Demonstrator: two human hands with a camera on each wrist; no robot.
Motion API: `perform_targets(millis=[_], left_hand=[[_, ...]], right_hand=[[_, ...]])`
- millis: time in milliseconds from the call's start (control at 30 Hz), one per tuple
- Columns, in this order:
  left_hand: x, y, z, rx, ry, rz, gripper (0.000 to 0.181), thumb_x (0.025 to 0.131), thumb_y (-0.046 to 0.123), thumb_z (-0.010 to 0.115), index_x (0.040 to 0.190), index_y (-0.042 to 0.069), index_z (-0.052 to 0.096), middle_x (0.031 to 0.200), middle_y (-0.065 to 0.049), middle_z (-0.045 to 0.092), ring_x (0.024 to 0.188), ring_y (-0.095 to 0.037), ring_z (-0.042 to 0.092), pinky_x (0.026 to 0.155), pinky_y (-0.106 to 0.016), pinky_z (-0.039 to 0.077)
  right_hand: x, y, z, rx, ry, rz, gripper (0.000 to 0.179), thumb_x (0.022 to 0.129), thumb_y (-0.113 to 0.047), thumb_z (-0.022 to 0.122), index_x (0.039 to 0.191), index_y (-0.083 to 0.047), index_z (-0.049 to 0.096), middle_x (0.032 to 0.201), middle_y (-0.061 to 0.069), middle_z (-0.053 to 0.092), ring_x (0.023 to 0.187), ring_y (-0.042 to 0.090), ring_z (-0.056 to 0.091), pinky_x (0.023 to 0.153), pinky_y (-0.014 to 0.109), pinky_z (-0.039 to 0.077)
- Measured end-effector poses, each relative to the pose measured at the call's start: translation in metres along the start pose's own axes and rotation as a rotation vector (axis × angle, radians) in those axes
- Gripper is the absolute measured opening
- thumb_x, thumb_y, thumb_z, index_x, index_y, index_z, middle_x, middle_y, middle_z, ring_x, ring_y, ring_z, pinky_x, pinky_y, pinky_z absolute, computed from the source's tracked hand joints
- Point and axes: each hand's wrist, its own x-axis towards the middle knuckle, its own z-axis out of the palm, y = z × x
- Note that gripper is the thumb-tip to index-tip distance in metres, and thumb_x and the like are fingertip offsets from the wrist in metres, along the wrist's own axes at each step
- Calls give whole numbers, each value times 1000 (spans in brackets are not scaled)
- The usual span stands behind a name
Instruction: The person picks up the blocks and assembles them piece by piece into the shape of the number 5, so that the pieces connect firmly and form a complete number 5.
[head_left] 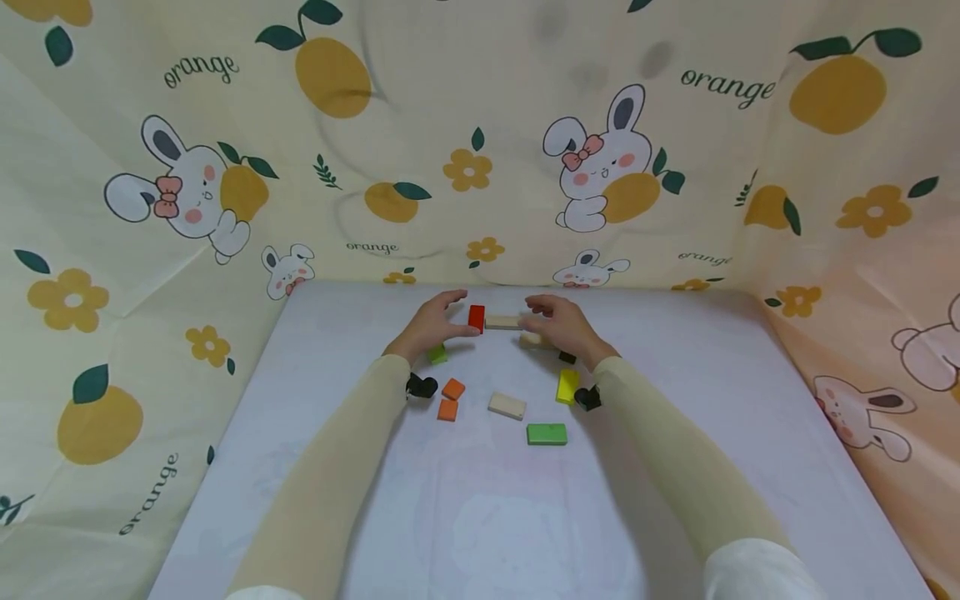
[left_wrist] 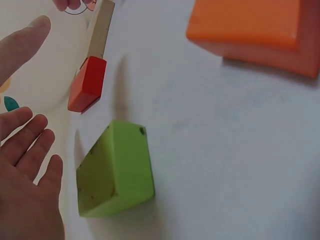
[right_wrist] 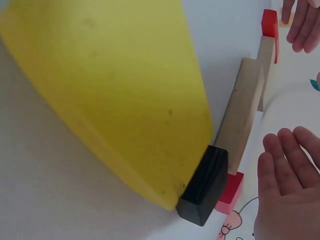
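Head: left grip [head_left: 432, 325], right grip [head_left: 566, 325] spread (red block [head_left: 476, 318] between) by table's far edge [head_left: 645, 293].

Between left hand [head_left: 430, 326] and right hand [head_left: 564, 325]: red block [head_left: 476, 318], wooden block [head_left: 502, 322], barring straight crossing low. Passage: gap between orange blocks [head_left: 447, 410] and pale block [head_left: 507, 406]. Free room: worktop [head_left: 487, 525] nearer than green block [head_left: 547, 434].
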Motion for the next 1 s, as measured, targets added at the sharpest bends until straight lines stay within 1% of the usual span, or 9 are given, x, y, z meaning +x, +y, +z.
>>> perform_targets(millis=[100,367,600,767,933,1000], left_hand=[[4,-1,1,-1,-10,-7,90,92,40,89,166,15,45,168,-5,44,154,-34,38,124,-57,34],[11,-1,4,5,-12,-27,87,93,37,89,165,14,47,169,-9,44,154,-35,38,125,-56,32],[16,-2,7,6,-19,-29,85,93,32,89,165,14,48,168,-7,46,156,-32,38,126,-52,31],[17,0,11,25,-10,-42,79,93,28,89,162,15,52,166,-6,49,153,-31,41,126,-50,32],[19,1,12,42,-21,-59,74,94,24,88,159,17,56,162,-7,53,150,-30,44,125,-50,33],[21,0,13,59,-31,-65,73,94,24,88,160,17,56,162,-6,53,151,-30,44,126,-50,32]], right_hand=[[3,2,2,-11,2,-8,65,102,-39,77,154,-6,59,148,16,61,138,37,54,118,55,42],[11,4,6,-18,-14,-26,60,103,-33,77,153,-5,60,146,15,63,132,34,57,116,53,45],[16,5,11,-35,-4,5,55,102,-29,79,150,-7,64,141,11,66,127,31,60,113,51,47],[19,4,15,-43,-17,26,50,103,-25,78,149,-9,65,140,8,67,123,29,60,111,48,49],[21,1,17,-31,-25,48,46,103,-18,76,147,-8,67,136,7,67,118,29,59,106,47,52],[21,0,18,-34,-25,42,44,104,-15,75,146,-6,67,135,9,68,117,30,60,104,47,53]])
